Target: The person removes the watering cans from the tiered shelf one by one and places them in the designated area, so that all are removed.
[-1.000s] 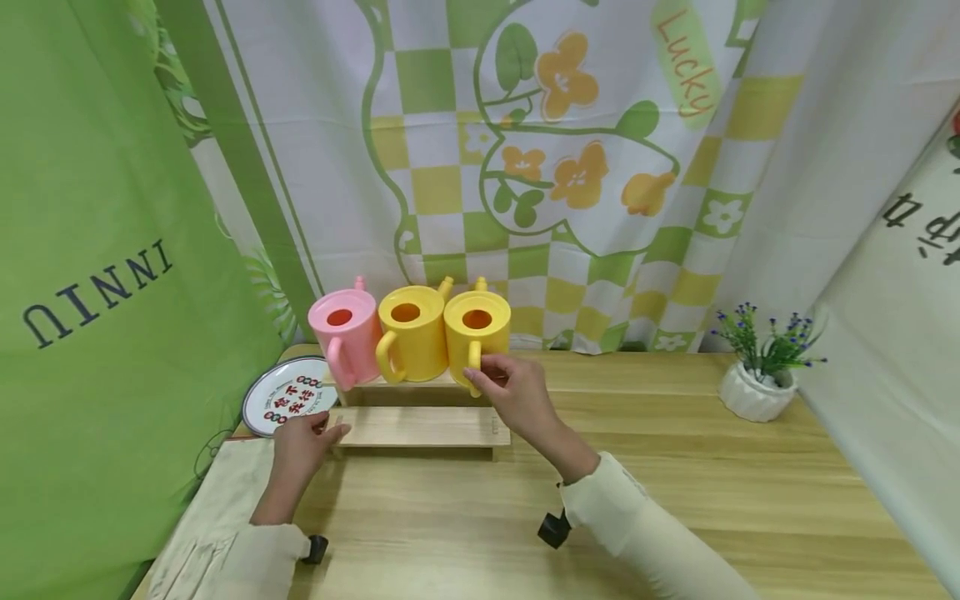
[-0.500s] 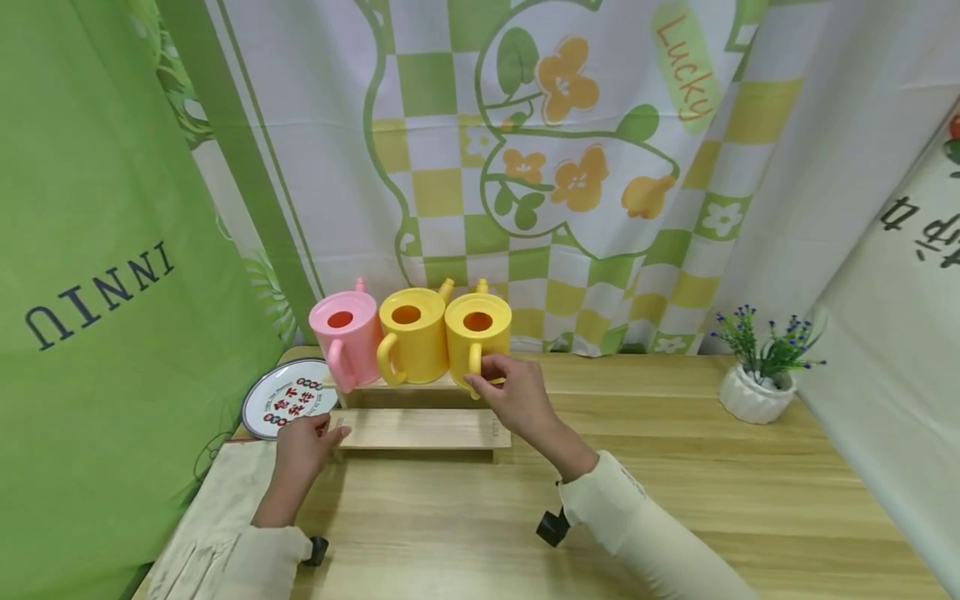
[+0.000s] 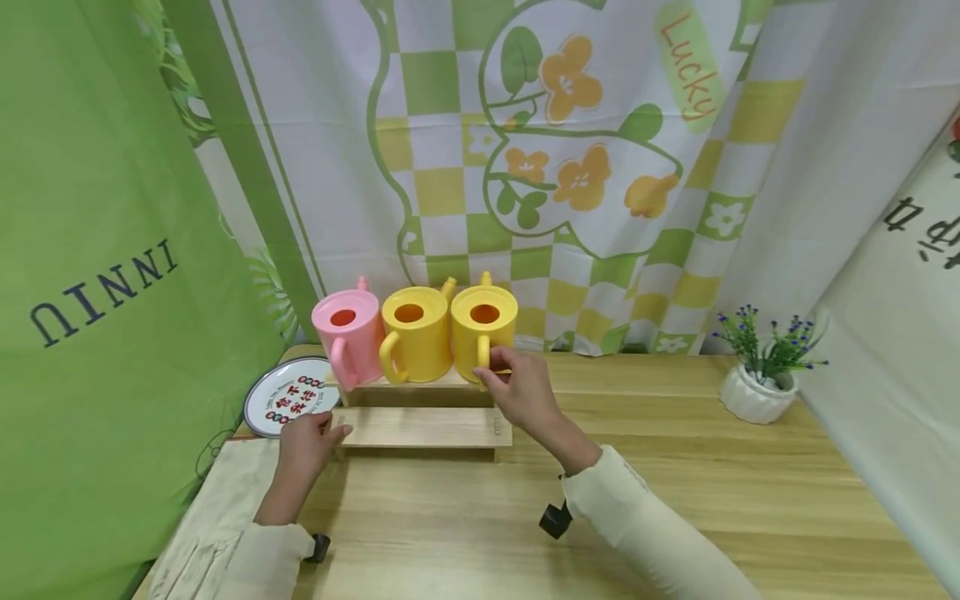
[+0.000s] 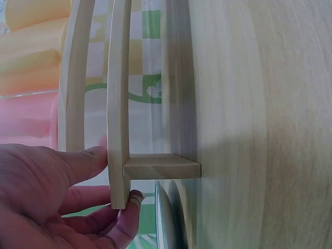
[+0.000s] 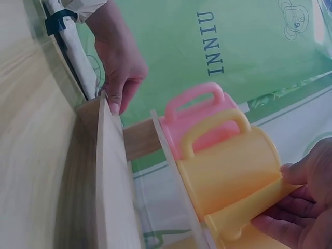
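Observation:
Three lidded cups stand in a row on the upper step of a wooden two-step shelf: a pink cup, a yellow cup and a second yellow cup at the right. My right hand pinches the handle of the right yellow cup, fingers curled round it. My left hand grips the left end of the lower step, its thumb and fingertips on either side of the board. The pink cup and the middle yellow cup stand untouched.
A round printed plate lies left of the shelf. A small white pot with blue flowers sits at the right on the wooden table. A beige cloth covers the table's front left. Curtains hang close behind and on both sides.
My right hand has shifted the right yellow cup slightly to the right, away from the middle cup. The left hand stays on the shelf's end.

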`<action>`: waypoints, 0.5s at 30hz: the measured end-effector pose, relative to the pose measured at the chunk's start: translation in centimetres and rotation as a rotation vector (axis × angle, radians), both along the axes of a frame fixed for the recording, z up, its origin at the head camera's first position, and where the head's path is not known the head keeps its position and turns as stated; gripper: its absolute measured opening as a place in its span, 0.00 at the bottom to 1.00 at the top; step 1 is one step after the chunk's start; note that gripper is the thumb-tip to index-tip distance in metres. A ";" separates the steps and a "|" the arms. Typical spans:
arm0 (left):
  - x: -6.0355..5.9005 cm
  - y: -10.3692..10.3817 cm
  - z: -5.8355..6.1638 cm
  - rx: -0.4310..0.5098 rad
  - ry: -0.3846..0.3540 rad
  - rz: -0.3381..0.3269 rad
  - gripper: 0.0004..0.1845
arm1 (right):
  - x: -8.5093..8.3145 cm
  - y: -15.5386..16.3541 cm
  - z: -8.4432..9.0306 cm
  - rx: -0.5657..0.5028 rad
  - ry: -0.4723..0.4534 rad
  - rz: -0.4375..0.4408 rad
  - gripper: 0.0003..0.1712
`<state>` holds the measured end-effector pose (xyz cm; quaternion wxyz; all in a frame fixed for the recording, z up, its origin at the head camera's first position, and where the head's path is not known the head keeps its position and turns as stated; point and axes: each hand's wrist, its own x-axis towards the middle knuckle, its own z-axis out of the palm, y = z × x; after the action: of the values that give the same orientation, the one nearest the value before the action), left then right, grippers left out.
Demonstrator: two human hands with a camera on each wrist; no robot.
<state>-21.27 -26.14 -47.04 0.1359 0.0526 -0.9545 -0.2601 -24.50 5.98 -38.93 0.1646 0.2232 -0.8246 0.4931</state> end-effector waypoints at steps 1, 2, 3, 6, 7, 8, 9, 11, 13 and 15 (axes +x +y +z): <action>0.0 0.1 0.0 -0.002 0.004 -0.005 0.22 | 0.0 0.3 0.1 -0.002 0.006 -0.007 0.10; -0.1 0.2 0.0 -0.003 0.006 -0.010 0.22 | 0.0 0.6 0.2 0.001 0.017 -0.015 0.10; -0.1 0.2 0.0 -0.003 0.005 -0.014 0.22 | 0.0 1.0 0.4 0.006 0.031 -0.026 0.11; -0.3 0.3 -0.1 -0.017 0.006 -0.014 0.22 | -0.1 2.1 1.0 0.024 0.063 -0.058 0.11; -0.3 0.3 -0.1 -0.016 0.001 -0.011 0.22 | -0.2 2.5 1.1 0.028 0.069 -0.064 0.11; -0.3 0.2 -0.1 -0.017 -0.002 -0.011 0.22 | -0.1 3.0 1.3 0.034 0.072 -0.069 0.11; -0.3 0.1 -0.2 -0.020 -0.003 -0.011 0.22 | -0.1 3.4 1.4 0.036 0.073 -0.073 0.11; -0.3 0.0 -0.2 -0.025 -0.002 -0.011 0.22 | -0.1 4.1 1.5 0.036 0.078 -0.080 0.11; -0.2 -0.1 -0.2 -0.027 -0.004 -0.011 0.22 | -0.2 4.7 1.5 0.024 0.084 -0.089 0.11; -0.2 -0.2 -0.2 -0.029 0.000 -0.012 0.22 | -0.2 5.2 1.4 0.012 0.097 -0.096 0.11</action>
<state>-21.44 -26.32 -47.28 0.1350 0.0451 -0.9585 -0.2470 -24.72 11.14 -37.53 0.2266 0.2081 -0.8284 0.4681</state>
